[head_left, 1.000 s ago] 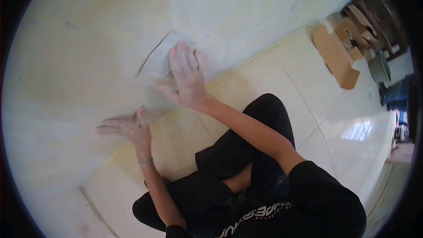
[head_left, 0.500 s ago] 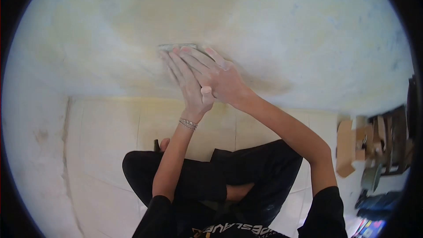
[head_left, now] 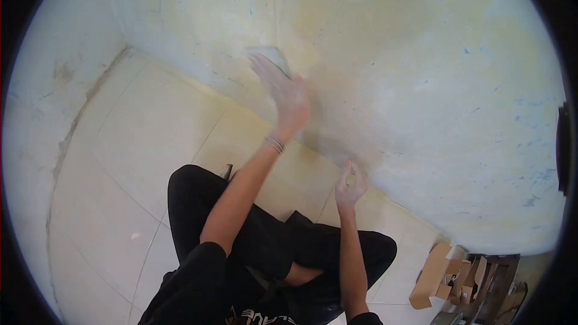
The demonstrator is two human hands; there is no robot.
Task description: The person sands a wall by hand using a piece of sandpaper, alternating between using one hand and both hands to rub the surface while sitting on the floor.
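Note:
My left hand (head_left: 288, 99) lies flat with fingers stretched out, holding a thin grey-green piece of sandpaper (head_left: 275, 56) against the wall (head_left: 397, 72). Most of the sheet is hidden under the palm and fingers; its upper edge shows. Pale dust coats both hands. Lower and to the right, my right hand (head_left: 351, 191) is off the sheet, near the foot of the wall. Its thumb and fingers curve loosely with a gap between them, and nothing is visible in it.
Pale floor tiles (head_left: 138, 204) meet the wall along a slanting line, and another wall (head_left: 60, 54) stands at left. My crossed legs (head_left: 271, 241) are close below the hands. An opened cardboard box (head_left: 432, 277) and dark wooden pieces (head_left: 497, 286) lie at lower right.
My right hand has left the left hand and the sandpaper, moving down and right. My left hand stays on the sheet, now tilted. The view has turned, so wall and floor appear slanted.

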